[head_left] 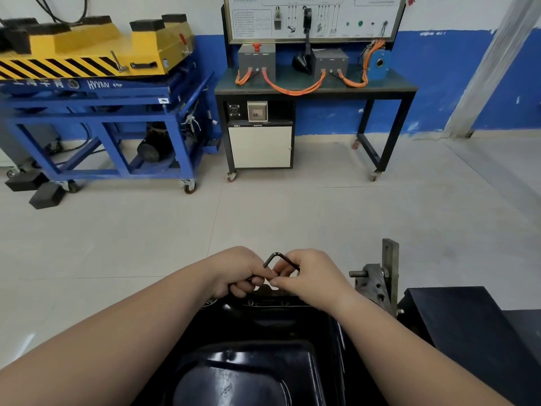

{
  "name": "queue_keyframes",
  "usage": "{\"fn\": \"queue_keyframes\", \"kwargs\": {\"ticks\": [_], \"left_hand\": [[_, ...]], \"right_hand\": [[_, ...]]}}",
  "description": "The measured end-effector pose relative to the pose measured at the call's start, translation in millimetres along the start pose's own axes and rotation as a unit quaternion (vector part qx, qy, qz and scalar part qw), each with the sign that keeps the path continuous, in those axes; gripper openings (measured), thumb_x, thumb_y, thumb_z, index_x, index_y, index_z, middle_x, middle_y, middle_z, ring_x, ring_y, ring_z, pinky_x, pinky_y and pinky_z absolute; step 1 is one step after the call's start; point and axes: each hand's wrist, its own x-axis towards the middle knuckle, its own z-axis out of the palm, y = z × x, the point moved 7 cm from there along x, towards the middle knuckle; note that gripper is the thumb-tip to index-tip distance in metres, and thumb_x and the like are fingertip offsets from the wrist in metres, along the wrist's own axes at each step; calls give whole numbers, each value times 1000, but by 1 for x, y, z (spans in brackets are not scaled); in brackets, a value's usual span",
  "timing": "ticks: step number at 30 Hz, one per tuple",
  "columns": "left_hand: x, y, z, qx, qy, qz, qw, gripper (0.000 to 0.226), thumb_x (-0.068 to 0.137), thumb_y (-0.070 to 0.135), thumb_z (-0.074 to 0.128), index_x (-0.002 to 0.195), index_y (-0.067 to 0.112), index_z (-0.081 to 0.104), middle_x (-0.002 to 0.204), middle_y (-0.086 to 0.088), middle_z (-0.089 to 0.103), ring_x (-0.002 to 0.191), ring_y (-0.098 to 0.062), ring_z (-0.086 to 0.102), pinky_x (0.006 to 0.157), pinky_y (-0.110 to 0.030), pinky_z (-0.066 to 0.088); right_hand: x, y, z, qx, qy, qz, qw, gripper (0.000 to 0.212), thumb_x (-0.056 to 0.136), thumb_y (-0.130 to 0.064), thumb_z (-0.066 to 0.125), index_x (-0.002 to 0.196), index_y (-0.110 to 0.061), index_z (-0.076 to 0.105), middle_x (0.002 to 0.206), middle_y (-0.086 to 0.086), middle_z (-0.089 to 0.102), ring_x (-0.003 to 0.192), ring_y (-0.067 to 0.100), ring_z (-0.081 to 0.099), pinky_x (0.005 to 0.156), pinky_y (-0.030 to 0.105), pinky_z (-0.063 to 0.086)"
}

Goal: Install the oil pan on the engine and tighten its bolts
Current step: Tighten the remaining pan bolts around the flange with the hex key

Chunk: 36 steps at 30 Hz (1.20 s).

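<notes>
A glossy black oil pan (pixel 248 367) fills the lower middle of the head view, its far flange (pixel 269 302) showing bolt heads. Above that far edge both hands meet. My right hand (pixel 310 276) pinches a bent black hex key (pixel 278 257), whose elbow sticks up between the hands. My left hand (pixel 240 272) is curled around a thin dark piece just below it, fingers touching the right hand's fingertips. The key's tip and the bolt under it are hidden by the fingers.
A grey metal engine-stand bracket (pixel 377 279) rises right of the hands, with a dark block (pixel 456 315) beyond it. Across the tiled floor stand a blue and yellow lift cart (pixel 96 92) and a black training bench (pixel 316 86) with orange cables.
</notes>
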Motion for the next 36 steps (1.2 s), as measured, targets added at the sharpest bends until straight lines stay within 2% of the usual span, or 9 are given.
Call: {"fn": "queue_keyframes", "kwargs": {"ticks": [3, 9, 13, 17, 22, 26, 29, 33, 36], "left_hand": [[0, 0, 1, -5, -8, -4, 1000, 30, 89, 7, 55, 60, 11, 48, 42, 5, 37, 30, -4, 19, 33, -10, 13], [0, 0, 3, 6, -35, 8, 999, 48, 90, 13, 55, 43, 17, 57, 43, 6, 37, 32, -5, 20, 34, -11, 13], [-2, 5, 2, 118, 13, 37, 992, 18, 81, 22, 64, 65, 20, 69, 42, 8, 39, 32, -7, 25, 37, -13, 18], [1, 10, -8, 224, 84, 76, 968, 13, 77, 19, 66, 67, 22, 73, 48, 11, 58, 34, 4, 44, 36, -7, 29], [1, 12, -13, 257, 85, 87, 959, 11, 76, 16, 65, 75, 18, 75, 33, 14, 48, 29, 3, 41, 32, -8, 26], [3, 12, -10, 271, 74, 102, 954, 9, 74, 19, 67, 69, 21, 74, 56, 11, 63, 50, 1, 53, 48, -11, 38], [4, 10, -6, 281, 65, 115, 951, 8, 74, 19, 70, 67, 22, 72, 56, 10, 61, 53, -1, 53, 50, -13, 39], [7, 9, -3, 304, 56, 119, 943, 5, 74, 17, 70, 75, 20, 74, 62, 7, 63, 59, -5, 53, 54, -16, 40], [10, 8, 4, 325, 31, 127, 937, 17, 76, 15, 68, 89, 23, 76, 85, 3, 73, 61, 1, 53, 56, -12, 40]], "right_hand": [[1, 1, 3, -7, 2, 10, 1000, 7, 71, -26, 72, 74, -30, 66, 68, -13, 65, 53, -10, 53, 50, 5, 37], [3, 9, 2, 0, -3, 35, 999, 3, 74, -25, 68, 72, -28, 69, 68, -9, 68, 49, -7, 54, 50, 7, 39], [2, 18, -4, 38, -60, 73, 995, 9, 74, -16, 68, 69, -21, 73, 62, -1, 69, 43, 1, 55, 47, 13, 41], [-1, 25, 2, -9, -135, 98, 986, 14, 77, -15, 71, 66, -22, 69, 59, -8, 67, 40, -1, 51, 43, 11, 37], [-1, 26, 7, -47, -140, 110, 983, 12, 78, -15, 72, 68, -21, 69, 70, -6, 69, 51, 2, 52, 47, 13, 40], [1, 23, 5, -89, -119, 118, 982, 4, 75, -19, 75, 74, -17, 72, 65, -8, 65, 54, 3, 53, 54, 16, 43], [-1, 20, 3, -105, -97, 122, 982, 9, 72, -23, 78, 72, -16, 72, 64, -7, 65, 58, 4, 56, 58, 19, 45], [-3, 16, 6, -104, -95, 120, 983, 10, 71, -23, 79, 73, -17, 70, 67, -9, 65, 64, 5, 57, 67, 23, 47], [-5, 16, 7, -62, -104, 129, 984, 10, 72, -17, 79, 71, -19, 69, 66, -9, 63, 64, 4, 56, 68, 22, 46]]}}
